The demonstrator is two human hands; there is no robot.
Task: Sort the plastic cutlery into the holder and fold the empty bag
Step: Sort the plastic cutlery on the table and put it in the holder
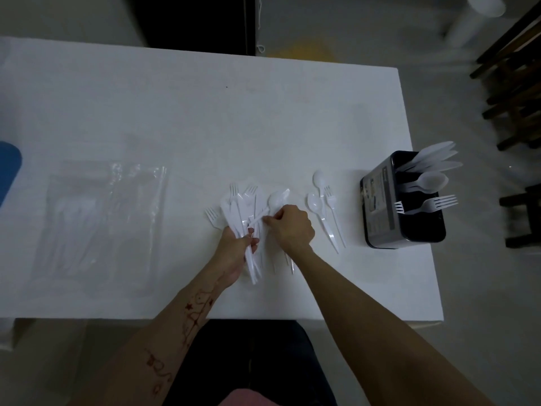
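Gripping cutlery bundle [243,218] — holder [380,206] label unreadable

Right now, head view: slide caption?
Left hand grips cutlery bundle; right hand pinches a spoon; holder partly filled.

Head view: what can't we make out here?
- Clear bag: faint white shapes show through; the dim light leaves them unidentifiable.
- Pile of cutlery: overlapping white pieces, and the left hand covers the handles; no count possible.
- Holder: compartment dividers hidden by its dark interior.
- Blue object: cut off by the left edge.
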